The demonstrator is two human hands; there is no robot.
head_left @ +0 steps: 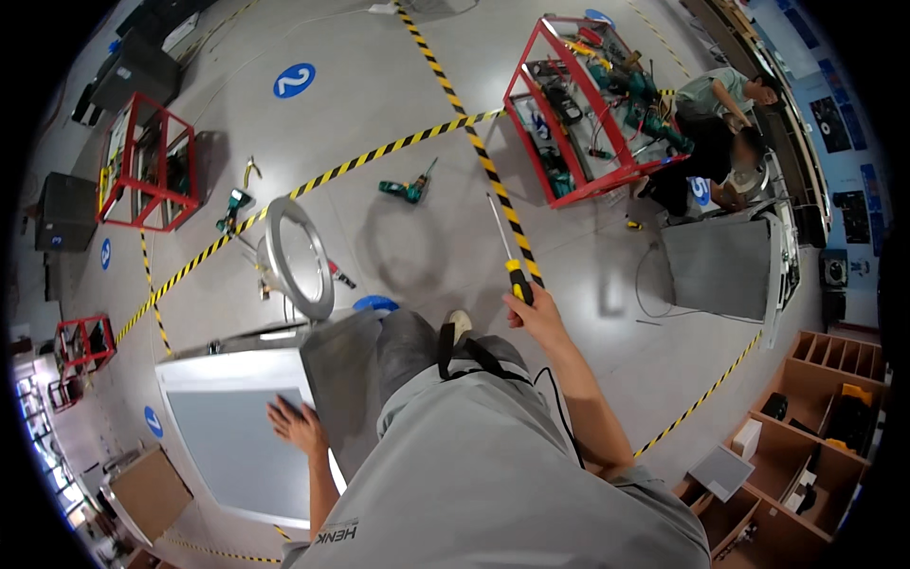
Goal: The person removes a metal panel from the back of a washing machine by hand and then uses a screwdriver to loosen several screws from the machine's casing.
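My right hand is wrapped round the black and yellow handle of a screwdriver, its long shaft pointing forward over the floor. My left hand lies with fingers stretched on the grey top panel of a white-edged washing machine; a dark patch by the fingertips is too small to make out. From the far side of that machine its round door with a silver ring stands swung out. Beyond the door a green cordless drill lies on the floor.
Pliers and another drill lie left of the door. A red-framed tool cart stands ahead right, another far left. Right, people work by a grey machine. Wooden compartments stand near right; striped tape marks the floor.
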